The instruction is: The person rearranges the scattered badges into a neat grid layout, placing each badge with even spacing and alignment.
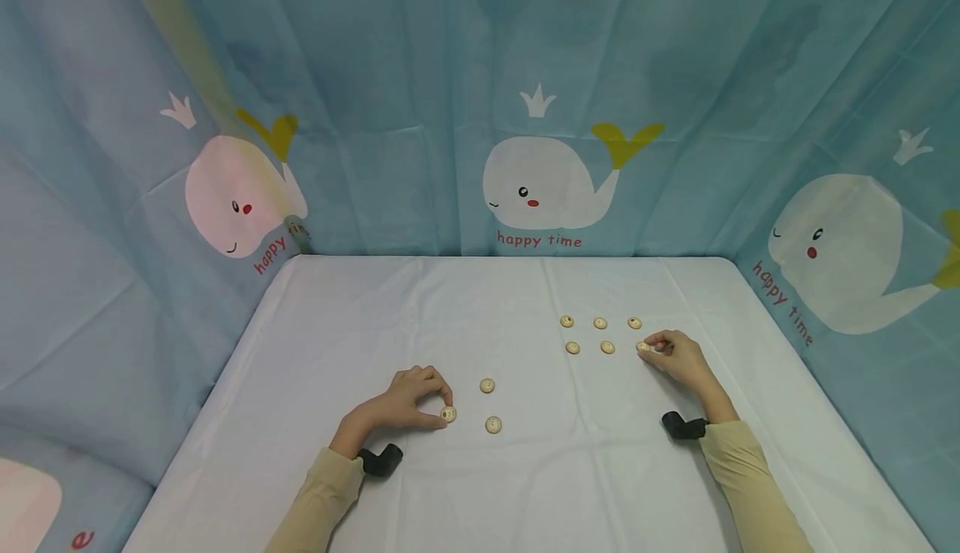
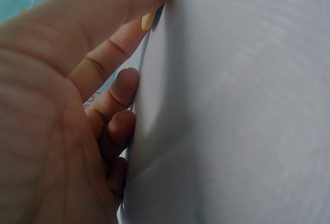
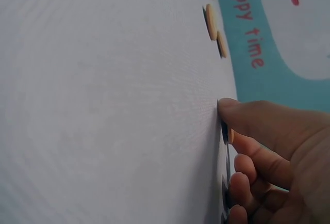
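Observation:
On the left of the white table, my left hand (image 1: 412,399) pinches a small round wooden disc (image 1: 448,414) between thumb and index finger, low at the cloth. That disc's edge (image 2: 148,21) peeks out behind the thumb in the left wrist view. Farther back on the right, my right hand (image 1: 678,357) holds another wooden disc (image 1: 642,347) between thumb and fingertip, at the right end of the nearer row. In the right wrist view this disc (image 3: 231,135) shows edge-on, partly covered by the thumb. Small dark markings on the discs are too small to read.
Two loose discs, one farther back (image 1: 487,386) and one nearer (image 1: 492,425), lie right of my left hand. Beside my right hand several discs form two short rows, including a far-left disc (image 1: 567,321) and a near-middle disc (image 1: 607,347). A blue whale-print curtain (image 1: 420,186) borders the table.

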